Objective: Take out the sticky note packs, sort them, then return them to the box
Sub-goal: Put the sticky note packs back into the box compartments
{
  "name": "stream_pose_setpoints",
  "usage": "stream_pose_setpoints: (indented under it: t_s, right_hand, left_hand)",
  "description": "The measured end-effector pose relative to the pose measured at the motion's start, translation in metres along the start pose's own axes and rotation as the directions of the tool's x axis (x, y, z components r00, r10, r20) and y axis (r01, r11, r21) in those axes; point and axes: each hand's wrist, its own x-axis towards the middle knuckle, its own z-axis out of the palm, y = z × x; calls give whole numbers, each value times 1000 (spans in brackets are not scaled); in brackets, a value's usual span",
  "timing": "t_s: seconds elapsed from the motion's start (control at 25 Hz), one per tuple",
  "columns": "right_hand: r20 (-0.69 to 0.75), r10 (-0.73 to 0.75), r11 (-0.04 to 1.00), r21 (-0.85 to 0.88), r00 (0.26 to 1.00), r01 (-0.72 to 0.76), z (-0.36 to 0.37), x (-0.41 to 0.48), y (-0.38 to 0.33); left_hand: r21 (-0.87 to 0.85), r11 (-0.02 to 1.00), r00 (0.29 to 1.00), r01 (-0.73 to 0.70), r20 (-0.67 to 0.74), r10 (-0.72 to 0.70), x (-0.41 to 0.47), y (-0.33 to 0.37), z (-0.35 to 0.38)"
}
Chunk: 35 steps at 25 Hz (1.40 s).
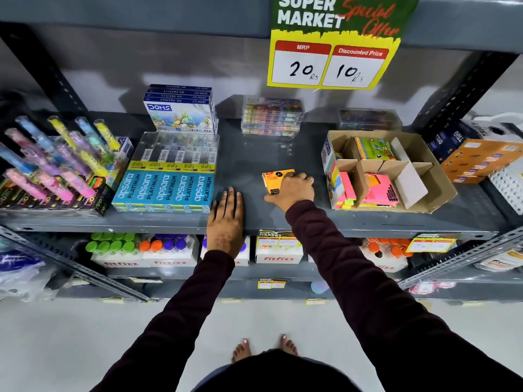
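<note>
Sticky note pack [276, 179], orange, gripped by right hand [293, 189]; left hand [227, 219] flat, empty. Risk: remaining packs [379, 189] overlooked behind box [435, 176] dividers

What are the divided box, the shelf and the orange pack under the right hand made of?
Divided box: brown corrugated cardboard, matte; folded flaps and raw edges show.
Shelf: looks like grey painted metal, with a slight sheen and slotted uprights.
Orange pack under the right hand: probably paper notes in glossy film; highlights suggest the wrap.
</note>
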Motion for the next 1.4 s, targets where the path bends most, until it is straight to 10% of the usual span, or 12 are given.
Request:
stream_pose_setpoints:
  t_s: [0.8, 1.04, 1.4]
  right_hand:
    - [64, 8, 997, 76, 998, -13, -23, -1, 24]
    - [-228, -113, 987, 84, 967, 135, -62, -27, 35]
    - [-162, 419, 820, 489, 893, -296, -81, -19, 173]
  left_hand:
    - [25, 1000, 1000, -9, 24, 9, 0, -1, 2]
    - [38, 999, 1000, 3, -9, -2, 0, 0, 1]
    - [107, 994, 1000, 8, 19, -10, -2, 5, -4]
